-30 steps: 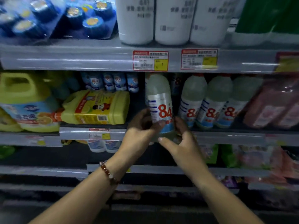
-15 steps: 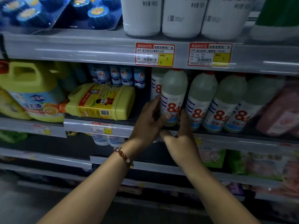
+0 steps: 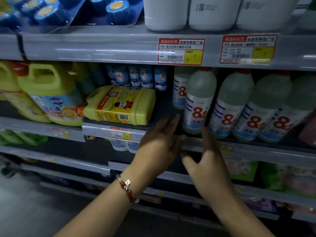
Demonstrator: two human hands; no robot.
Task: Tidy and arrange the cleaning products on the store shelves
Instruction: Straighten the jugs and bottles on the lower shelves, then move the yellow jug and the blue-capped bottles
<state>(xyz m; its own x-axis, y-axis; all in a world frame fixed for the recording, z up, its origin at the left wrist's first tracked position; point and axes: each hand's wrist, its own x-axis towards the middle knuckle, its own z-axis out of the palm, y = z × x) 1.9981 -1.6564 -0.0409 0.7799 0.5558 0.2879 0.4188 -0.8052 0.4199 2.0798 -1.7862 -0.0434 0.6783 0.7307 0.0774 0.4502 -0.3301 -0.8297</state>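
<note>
A pale "84" disinfectant bottle (image 3: 198,103) with a red cap stands upright at the left end of a row of like bottles (image 3: 246,108) on the middle shelf (image 3: 256,149). My left hand (image 3: 160,141), with a bead bracelet on its wrist, hovers just left of and below that bottle, fingers spread, holding nothing. My right hand (image 3: 206,161) sits in front of the shelf edge under the bottle, fingers apart and empty. One more "84" bottle (image 3: 178,89) stands behind the front one.
A yellow detergent jug (image 3: 121,105) lies on its side left of my hands. Upright yellow jugs (image 3: 49,93) stand further left. Small blue cans (image 3: 136,77) line the back. White bottles (image 3: 210,12) and blue toilet blocks (image 3: 118,11) fill the shelf above. Green packs (image 3: 242,170) sit below.
Both hands set the "84" bottle upright at the row's left end, let go of it and drew back toward the shelf edge.
</note>
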